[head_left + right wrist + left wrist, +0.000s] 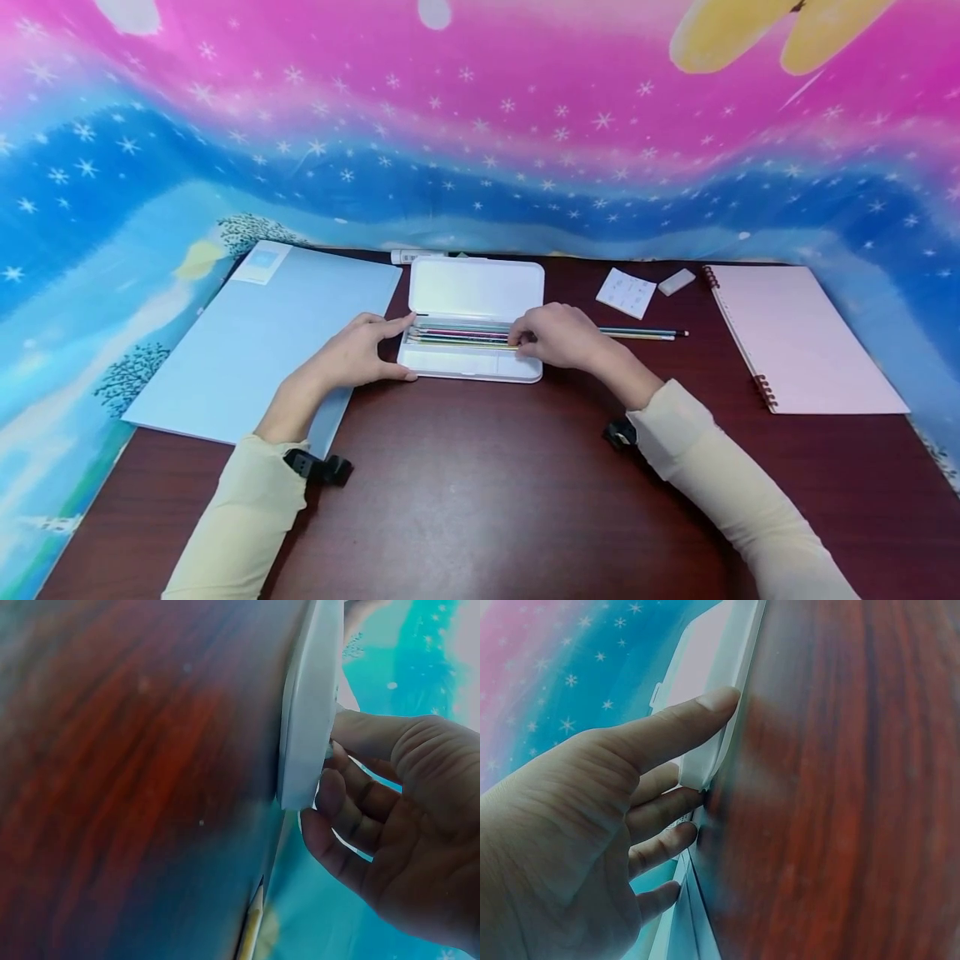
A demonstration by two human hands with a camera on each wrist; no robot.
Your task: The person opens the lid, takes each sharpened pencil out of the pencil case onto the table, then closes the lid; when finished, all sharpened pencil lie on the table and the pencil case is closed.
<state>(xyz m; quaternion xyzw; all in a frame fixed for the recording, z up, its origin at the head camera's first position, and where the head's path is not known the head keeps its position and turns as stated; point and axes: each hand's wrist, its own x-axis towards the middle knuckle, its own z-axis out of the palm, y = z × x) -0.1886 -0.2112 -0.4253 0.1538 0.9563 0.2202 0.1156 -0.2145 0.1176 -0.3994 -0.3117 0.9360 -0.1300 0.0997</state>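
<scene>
Nearest the viewer, bare dark wood of the table (480, 500) lies between 2 cream sleeves, giving the forearms open room to slide. Just beyond, a white pencil case (468, 367) sits flat with its lid (476, 287) swung back and away, so the tray faces up and stays reachable. The left hand (352, 354) rests at the case's left end, fingers nearly straight, thumb along the front edge and forefinger at the back corner; this looks like a bracing hold that keeps the light case from sliding. The right hand (558, 333) hovers over the tray's right part, fingers curled down onto the pencils (457, 336) lying lengthwise inside; it seems to pinch 1 of them, though which one is hidden. Right of that hand, 2 loose pencils (645, 333) lie on the wood, pointing away from the case. A blue folder (255, 342) lies to the left, touching the left wrist area, and a pink spiral notebook (806, 337) sits well apart on the right. Farther back lie a small card (626, 292), an eraser (677, 282) and a white tube (408, 256) by the backdrop.
</scene>
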